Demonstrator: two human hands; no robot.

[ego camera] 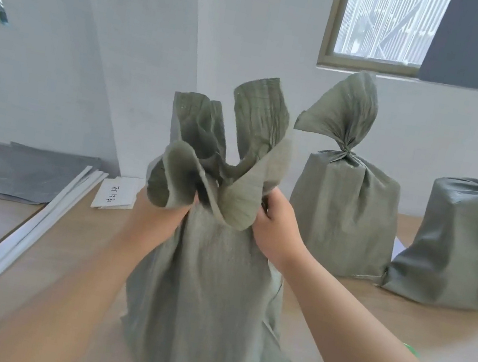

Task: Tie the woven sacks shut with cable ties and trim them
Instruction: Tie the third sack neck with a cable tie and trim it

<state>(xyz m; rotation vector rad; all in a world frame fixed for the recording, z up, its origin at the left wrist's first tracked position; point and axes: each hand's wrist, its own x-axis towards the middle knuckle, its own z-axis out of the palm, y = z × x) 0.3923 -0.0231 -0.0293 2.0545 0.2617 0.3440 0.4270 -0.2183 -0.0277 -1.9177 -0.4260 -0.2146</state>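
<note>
Near sack (210, 297): olive-green woven plastic with a fine ribbed weave and a matt surface, creased lengthwise. It stands upright on the light wood-grain table (66, 249), centre of view and closest to the camera. The body is a tall, soft column and its base corners splay out on the tabletop. The neck is gathered in tight. Above it the mouth flares open in three or four stiff, ruffled lobes with a stitched hem along the top edge. No tie is visible on the neck.

Right hand (277, 226): fingers curled round the gathered neck from the right side, clamped on the fabric.
Left hand (169, 216): against the neck from the left. Its fingers are covered by a drooping fold of the mouth, so I cannot tell how they lie.

Behind, to the right: two more sacks of the same weave, both cinched at the neck, with tops fanned out above the cinch. The middle sack (343, 218) is boxy. The right sack (461, 252) is squarer, has a glossier top face, and just touches the middle one at the base.

Left of the table: a flat grey sheet (19, 171), a bundle of long white strips (14, 237) lying diagonally, and a white card (119, 193) with handwriting on it.
</note>
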